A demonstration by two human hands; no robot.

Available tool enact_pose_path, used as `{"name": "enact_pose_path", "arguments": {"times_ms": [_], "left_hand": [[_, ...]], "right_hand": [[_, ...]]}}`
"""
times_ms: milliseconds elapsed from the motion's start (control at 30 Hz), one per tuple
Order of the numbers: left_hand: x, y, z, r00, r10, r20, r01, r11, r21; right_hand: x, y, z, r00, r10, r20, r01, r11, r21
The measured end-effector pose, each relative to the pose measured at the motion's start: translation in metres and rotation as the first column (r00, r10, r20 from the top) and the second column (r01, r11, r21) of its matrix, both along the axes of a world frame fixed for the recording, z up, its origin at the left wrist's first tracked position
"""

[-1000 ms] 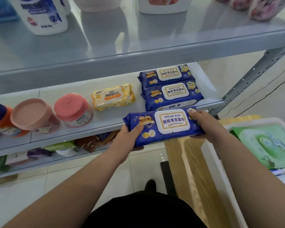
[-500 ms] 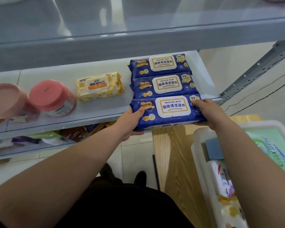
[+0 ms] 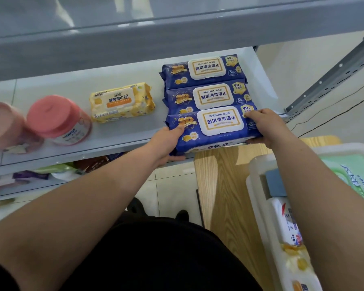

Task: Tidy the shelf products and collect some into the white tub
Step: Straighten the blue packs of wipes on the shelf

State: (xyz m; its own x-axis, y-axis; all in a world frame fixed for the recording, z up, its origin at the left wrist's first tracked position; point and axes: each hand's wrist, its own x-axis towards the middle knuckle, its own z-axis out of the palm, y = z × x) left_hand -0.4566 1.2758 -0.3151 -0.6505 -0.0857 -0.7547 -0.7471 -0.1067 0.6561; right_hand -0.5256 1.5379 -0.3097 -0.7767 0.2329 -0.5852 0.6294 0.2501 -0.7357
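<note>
Your left hand and right hand curl fingers round the pack's ends, on the shelf, 1 o'clock.

Wooden board; tiled floor; black cable across floor.

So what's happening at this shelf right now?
A person grips a blue pack of wipes, left hand at one end, right hand at the other, at the front edge of the shelf. It lines up with a middle pack and a back pack of the same kind. A yellow pack and a pink-lidded jar sit further left. The white tub at the person's right holds other packs.
</note>
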Motion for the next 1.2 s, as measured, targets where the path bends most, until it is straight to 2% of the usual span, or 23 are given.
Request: {"name": "enact_pose_path", "arguments": {"times_ms": [300, 700, 1200], "left_hand": [[-0.016, 0.000, 0.000, 0.999, -0.039, -0.032, 0.039, 0.999, -0.022], [-0.056, -0.002, 0.004, 0.995, -0.089, -0.053, 0.082, 0.988, -0.127], [-0.091, -0.004, 0.002, 0.989, -0.135, -0.057, 0.126, 0.982, -0.141]], "right_hand": [[-0.014, 0.002, 0.000, 0.999, 0.002, -0.049, -0.002, 1.000, -0.012], [-0.050, -0.004, -0.001, 0.989, 0.004, -0.148, -0.006, 1.000, -0.013], [-0.087, -0.008, -0.012, 0.989, -0.010, -0.147, 0.010, 1.000, -0.003]]}}
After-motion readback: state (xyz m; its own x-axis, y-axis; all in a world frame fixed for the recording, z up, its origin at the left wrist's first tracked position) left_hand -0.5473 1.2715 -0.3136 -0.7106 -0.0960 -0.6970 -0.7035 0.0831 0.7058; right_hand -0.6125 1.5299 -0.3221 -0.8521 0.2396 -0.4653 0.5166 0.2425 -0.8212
